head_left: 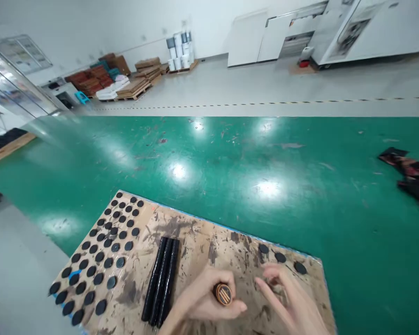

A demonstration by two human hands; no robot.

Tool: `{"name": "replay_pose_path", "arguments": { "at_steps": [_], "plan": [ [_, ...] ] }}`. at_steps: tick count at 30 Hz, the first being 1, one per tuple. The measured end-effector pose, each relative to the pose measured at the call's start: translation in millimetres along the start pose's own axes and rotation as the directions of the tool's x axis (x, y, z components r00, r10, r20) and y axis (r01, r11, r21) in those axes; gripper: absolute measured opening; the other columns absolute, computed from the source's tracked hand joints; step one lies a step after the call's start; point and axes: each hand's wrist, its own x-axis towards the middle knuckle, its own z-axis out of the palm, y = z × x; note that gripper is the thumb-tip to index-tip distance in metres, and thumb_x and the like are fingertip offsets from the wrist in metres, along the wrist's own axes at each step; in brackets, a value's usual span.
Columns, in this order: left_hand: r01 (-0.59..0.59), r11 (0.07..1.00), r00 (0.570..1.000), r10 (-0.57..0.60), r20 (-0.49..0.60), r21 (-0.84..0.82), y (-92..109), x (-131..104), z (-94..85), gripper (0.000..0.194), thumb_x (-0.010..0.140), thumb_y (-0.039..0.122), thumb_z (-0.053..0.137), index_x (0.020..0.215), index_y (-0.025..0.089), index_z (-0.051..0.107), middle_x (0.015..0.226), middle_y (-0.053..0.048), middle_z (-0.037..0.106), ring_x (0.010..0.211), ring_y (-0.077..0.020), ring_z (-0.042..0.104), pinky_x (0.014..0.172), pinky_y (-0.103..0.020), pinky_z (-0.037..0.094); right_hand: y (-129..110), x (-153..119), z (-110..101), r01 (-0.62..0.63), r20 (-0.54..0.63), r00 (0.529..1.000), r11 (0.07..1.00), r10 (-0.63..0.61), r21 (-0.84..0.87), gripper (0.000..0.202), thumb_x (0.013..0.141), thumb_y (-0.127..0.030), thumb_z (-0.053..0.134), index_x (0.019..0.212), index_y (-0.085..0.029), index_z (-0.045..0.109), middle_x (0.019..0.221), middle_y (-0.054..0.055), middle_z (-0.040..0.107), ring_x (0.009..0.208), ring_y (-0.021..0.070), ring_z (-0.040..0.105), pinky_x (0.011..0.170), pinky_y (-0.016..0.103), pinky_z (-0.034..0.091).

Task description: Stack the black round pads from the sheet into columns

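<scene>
My left hand [212,295] is wrapped round a dark cylinder [223,294] whose round end faces up and shows an orange rim and pale orange stripes. The rest of that cylinder is hidden inside the fist. To its right, my right hand [288,298] hovers over the board with thumb and fingers apart, and nothing shows between them. Three shiny black tubes [161,281] lie side by side on the stained board [202,237], left of my left hand. Beyond my right hand sit three black discs [280,257] near the board's far edge.
Several black discs [108,242] stand in rows on the board's left part. Green floor [230,153] surrounds the board. Dark crumpled material [414,174] lies at the right. Loaded pallets [136,86], white buckets [181,53] and a white machine [380,32] stand along the back.
</scene>
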Motion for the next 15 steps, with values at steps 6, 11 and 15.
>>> {"name": "replay_pose_path", "arguments": {
  "at_steps": [6,11,15],
  "plan": [
    [0.072,0.996,0.997,-0.073,0.003,0.045,7,-1,-2.2,0.026,0.067,0.027,0.073,0.059,0.018,0.049,0.055,0.007,0.043,0.055,-0.0078,0.034,0.052,-0.023,0.025,79,-17,31,0.004,-0.118,0.991,0.884,-0.067,-0.468,0.036,0.104,-0.044,0.027,0.098,-0.022,0.055,0.09,0.014,0.067,0.081,0.0297,0.068,0.061,0.039,0.057],
    [0.065,0.996,0.998,-0.065,0.004,0.063,10,3,1.4,0.028,0.065,0.026,0.074,0.059,0.019,0.048,0.054,0.009,0.043,0.054,-0.0068,0.033,0.053,-0.024,0.023,76,-9,27,-0.075,-0.074,0.996,0.919,0.05,-0.388,0.042,0.103,-0.048,0.028,0.092,-0.022,0.059,0.079,0.01,0.064,0.064,0.0252,0.065,0.049,0.034,0.051],
    [0.063,0.997,0.997,-0.065,0.04,0.053,12,6,4.0,0.026,0.066,0.024,0.073,0.06,0.019,0.048,0.057,0.008,0.045,0.056,-0.0069,0.036,0.054,-0.024,0.027,22,-3,10,-0.075,-0.053,0.995,0.97,0.089,0.232,0.021,0.098,-0.047,0.052,0.098,-0.026,0.058,0.084,0.004,0.068,0.067,0.0188,0.068,0.057,0.026,0.057]
  ]
}}
